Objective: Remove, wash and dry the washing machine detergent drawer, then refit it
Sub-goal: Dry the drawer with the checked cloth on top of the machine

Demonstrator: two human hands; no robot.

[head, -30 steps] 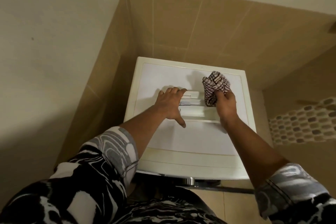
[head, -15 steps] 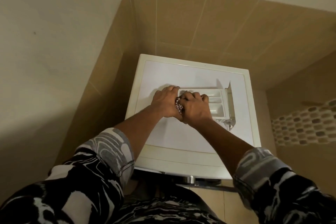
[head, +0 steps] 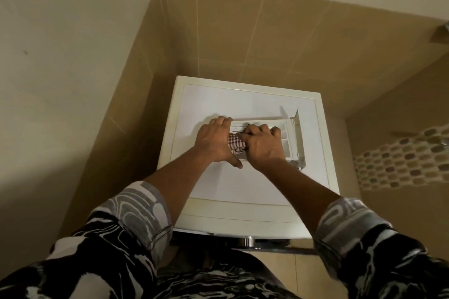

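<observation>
One second after lifting the red-checked cloth [head: 235, 145], the right hand [head: 262, 147] grips it inside the white plastic detergent drawer [head: 288, 139] atop the white washing machine [head: 243, 184], left hand [head: 215, 141] clasping the 9 o'clock end: drying proceeds.

The detergent drawer [head: 288, 143] is white, the washing machine [head: 243, 183] cream-white, the cloth [head: 234, 144] checked dark red and white, the sleeves [head: 136, 211] swirled black, grey and white, the wall tiles [head: 243, 31] tan, the mosaic band [head: 401, 160] beige and grey ovals.
</observation>
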